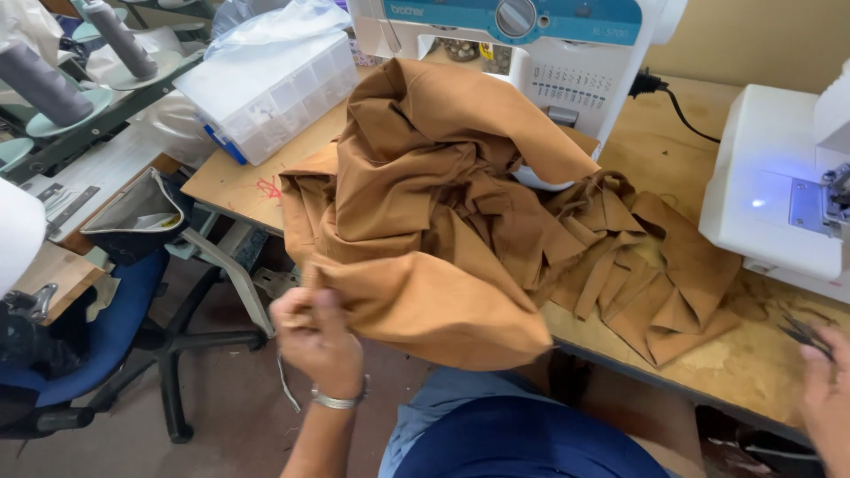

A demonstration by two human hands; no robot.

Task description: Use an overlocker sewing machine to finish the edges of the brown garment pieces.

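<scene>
Left hand (317, 335) first: we have it pinched shut on the near edge of the tan fabric (425, 221), fingers curled together on a fold where the cloth spills off the front of the tabletop (753, 363) toward our lap. A metal bracelet (338, 401) sits on that wrist. Our right hand (828, 398) is only partly in view at the lower right corner, next to small dark snips (804, 332) lying on the wood; we cannot tell whether its fingers are closed on them or merely beside them. To handle this well, we judge the pinch should stay on a single layer of the edge, since the heap is deeply crumpled and a grip through several folds would drag the whole pile. The cloth looks like a matte, medium-weight woven cotton that holds soft, rounded creases; it mounds high against the white and teal sewing machine (531, 44) and covers part of its bed. To the right of the mound lie flat cut strips and pieces of the same fabric (655, 283), overlapping one another. The tabletop is raw plywood, scuffed and stained. A second white machine (779, 195) with a small lit lamp stands at the right edge, well apart from the mound. At the left rear a clear plastic compartment box (266, 93) rests on the corner, and grey thread cones (40, 84) stand beyond it on a rack.
</scene>
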